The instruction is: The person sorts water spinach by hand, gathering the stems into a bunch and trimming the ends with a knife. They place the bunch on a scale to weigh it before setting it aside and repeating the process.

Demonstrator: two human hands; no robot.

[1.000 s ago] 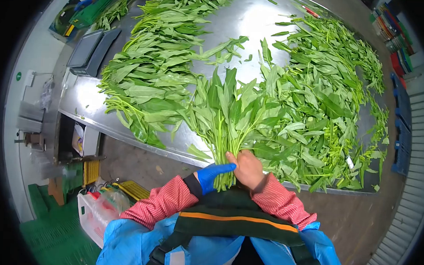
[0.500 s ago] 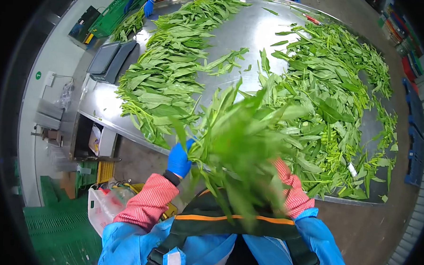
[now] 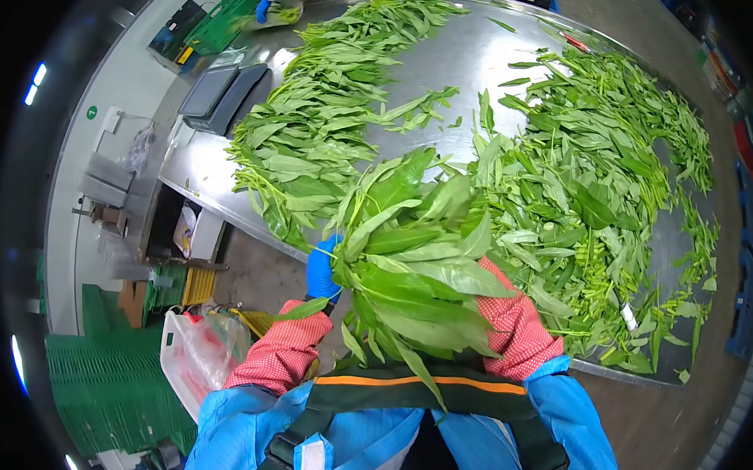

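My left hand [image 3: 323, 270], in a blue glove, is closed round the stem end of a bunch of long green leaves [image 3: 417, 262]. The bunch fans out to the right, above the metal table's near edge and my apron. My right hand is hidden behind the leaves; only its red checked sleeve [image 3: 515, 325] shows at the bunch's right side. A long row of leafy stems [image 3: 323, 115] lies left on the metal table [image 3: 443, 49]. On the right spreads a large loose heap of the same greens [image 3: 597, 186].
A scale [image 3: 219, 98] stands at the table's left edge. A co-worker's blue-gloved hand [image 3: 263, 10] is at the far left. Green crates [image 3: 109, 383] and a white container with plastic [image 3: 199, 357] are at lower left. A white object [image 3: 628, 316] lies by the right heap.
The bunch has settled from a motion blur and its leaves now spread rightward. The view has shifted slightly. The co-worker's hand now holds something clear with greens.
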